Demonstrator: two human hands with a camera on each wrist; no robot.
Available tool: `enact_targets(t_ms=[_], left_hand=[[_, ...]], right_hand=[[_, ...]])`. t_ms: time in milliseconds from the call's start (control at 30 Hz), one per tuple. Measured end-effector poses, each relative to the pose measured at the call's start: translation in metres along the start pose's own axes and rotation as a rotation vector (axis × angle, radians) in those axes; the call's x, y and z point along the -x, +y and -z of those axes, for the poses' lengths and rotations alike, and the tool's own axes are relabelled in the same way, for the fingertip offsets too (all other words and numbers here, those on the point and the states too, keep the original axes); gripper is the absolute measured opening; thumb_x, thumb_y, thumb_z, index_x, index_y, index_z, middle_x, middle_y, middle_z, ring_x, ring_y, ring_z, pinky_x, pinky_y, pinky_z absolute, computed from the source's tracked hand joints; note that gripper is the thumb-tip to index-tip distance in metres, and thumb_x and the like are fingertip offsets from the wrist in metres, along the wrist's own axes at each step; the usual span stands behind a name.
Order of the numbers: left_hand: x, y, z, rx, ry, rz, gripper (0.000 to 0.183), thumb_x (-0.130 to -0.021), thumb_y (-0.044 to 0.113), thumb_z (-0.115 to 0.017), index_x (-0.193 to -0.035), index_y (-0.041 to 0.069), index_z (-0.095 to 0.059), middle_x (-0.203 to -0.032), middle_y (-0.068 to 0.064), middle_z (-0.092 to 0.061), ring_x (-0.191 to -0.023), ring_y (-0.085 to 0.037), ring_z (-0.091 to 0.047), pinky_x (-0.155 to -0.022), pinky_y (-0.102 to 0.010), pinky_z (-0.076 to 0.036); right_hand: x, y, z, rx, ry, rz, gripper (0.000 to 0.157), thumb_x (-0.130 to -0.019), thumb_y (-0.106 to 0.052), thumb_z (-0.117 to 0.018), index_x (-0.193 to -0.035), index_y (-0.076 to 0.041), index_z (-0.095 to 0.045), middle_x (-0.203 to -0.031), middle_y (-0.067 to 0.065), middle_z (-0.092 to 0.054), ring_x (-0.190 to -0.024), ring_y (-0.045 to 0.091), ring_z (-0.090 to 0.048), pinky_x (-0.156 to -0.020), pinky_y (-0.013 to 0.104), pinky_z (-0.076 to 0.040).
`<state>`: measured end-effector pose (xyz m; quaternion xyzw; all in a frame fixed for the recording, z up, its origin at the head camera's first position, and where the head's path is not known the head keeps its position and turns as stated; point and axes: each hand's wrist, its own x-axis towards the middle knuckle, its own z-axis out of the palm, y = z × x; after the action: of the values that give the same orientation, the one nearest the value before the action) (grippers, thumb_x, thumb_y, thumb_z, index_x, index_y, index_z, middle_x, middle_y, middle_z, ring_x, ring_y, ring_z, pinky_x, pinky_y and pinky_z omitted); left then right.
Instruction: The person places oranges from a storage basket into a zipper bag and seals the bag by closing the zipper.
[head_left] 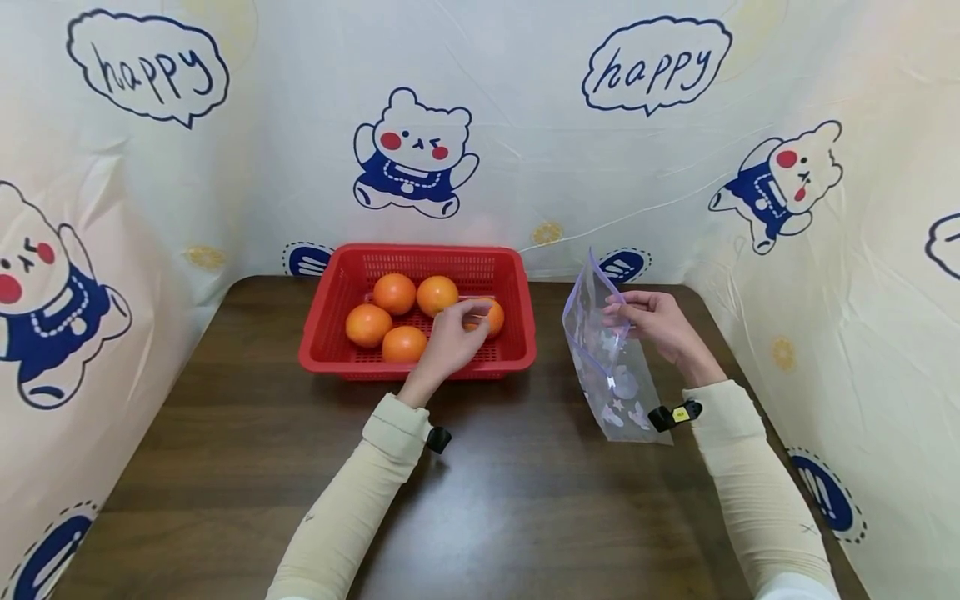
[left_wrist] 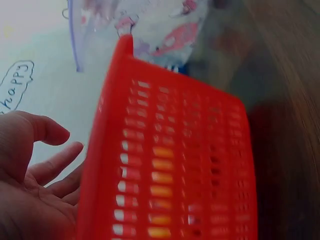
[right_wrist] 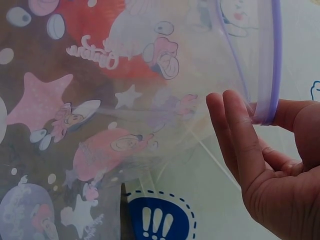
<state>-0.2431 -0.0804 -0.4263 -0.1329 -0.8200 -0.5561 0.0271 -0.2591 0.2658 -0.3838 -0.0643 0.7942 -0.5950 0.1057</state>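
Observation:
Several oranges [head_left: 405,343] lie in a red plastic basket [head_left: 318,333] on the table. My left hand [head_left: 452,343] hangs over the basket's front right part, beside the rightmost orange [head_left: 496,317] and partly covering it. Its thumb and fingers are spread and bent, with nothing between them in the left wrist view. To the right of the basket, my right hand [head_left: 663,323] pinches the purple-edged rim of a clear printed zip bag [right_wrist: 105,155] between thumb and fingers. The bag hangs upright with its mouth spread, and no contents show in it.
A brown wooden table [head_left: 225,467] carries the basket. A white cloth [head_left: 525,125] printed with bears and the word happy stands behind and along both sides. A dark wrist strap [head_left: 675,414] sits on the right sleeve, close to the bag's lower edge.

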Motion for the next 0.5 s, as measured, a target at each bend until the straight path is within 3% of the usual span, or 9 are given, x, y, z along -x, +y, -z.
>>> enact_targets(t_ms=[200,367,500], left_hand=[[0.006,-0.014,0.014,-0.045,0.072,-0.001,0.032,-0.097,0.007,-0.060,-0.127,-0.003,-0.066,-0.125,-0.021,-0.068,-0.112,-0.028,-0.066,-0.096,-0.045,-0.056],[0.012,-0.024,0.027,-0.100,0.112,-0.004,0.030,-0.099,0.009,-0.059,-0.126,0.002,-0.067,-0.124,-0.017,-0.069,-0.111,-0.027,-0.065,-0.096,-0.045,-0.055],[0.017,-0.029,0.035,-0.259,0.174,-0.039,0.030,-0.098,0.012,-0.060,-0.126,0.002,-0.067,-0.122,-0.017,-0.070,-0.112,-0.030,-0.065,-0.097,-0.047,-0.054]], right_hand=[[0.000,0.001,-0.001,-0.037,-0.008,-0.004,0.044,-0.104,-0.011,-0.057,-0.135,0.018,-0.048,-0.093,-0.008,-0.077,-0.086,0.007,-0.075,-0.080,0.027,-0.061],[-0.002,0.002,-0.001,-0.035,-0.014,-0.004,0.044,-0.104,-0.012,-0.058,-0.136,0.017,-0.048,-0.095,-0.008,-0.077,-0.087,0.008,-0.075,-0.079,0.024,-0.060],[-0.002,0.002,-0.002,-0.013,-0.015,-0.008,0.044,-0.104,-0.013,-0.058,-0.136,0.015,-0.050,-0.096,-0.008,-0.077,-0.089,0.010,-0.075,-0.080,0.025,-0.060]])
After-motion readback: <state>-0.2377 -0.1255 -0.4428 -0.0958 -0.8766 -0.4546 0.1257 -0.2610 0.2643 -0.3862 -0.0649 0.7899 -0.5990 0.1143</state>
